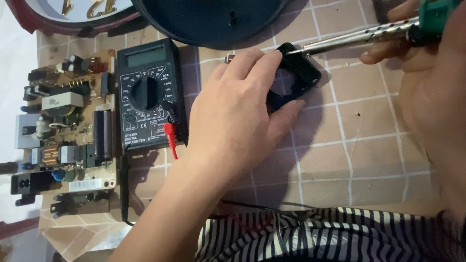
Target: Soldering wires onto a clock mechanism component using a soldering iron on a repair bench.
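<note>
At 9 o'clock on the bench (pixel 369 160) lies the bare circuit board (pixel 65 131), populated with coils and capacitors, untouched by either hand. Just beside it, toward 10 o'clock, the black multimeter (pixel 148 92) lies face up, display blank as far as I can see, with a red probe plug (pixel 170 136) seated in a lower jack; its leads trail down toward my striped sleeve (pixel 310 233). My left hand (pixel 233 116) is at centre, palm down, fingers drawn together and curled over the small black square part (pixel 296 75), index tip on its top edge and thumb against its lower edge, pinning it flat to the checked cloth. The part sits at about 1 o'clock from centre, touching the bench, its middle showing a round opening. From 2 o'clock the soldering iron (pixel 359 39) comes in, metal barrel slanted, tip touching the part's upper corner. My right hand (pixel 427 63) is wrapped closed about the iron's green handle at the far right. Judgement: the job is mid-way, tip on the work, part not yet released; whether the joint has taken I cannot tell. Meter check appears not yet done.
</note>
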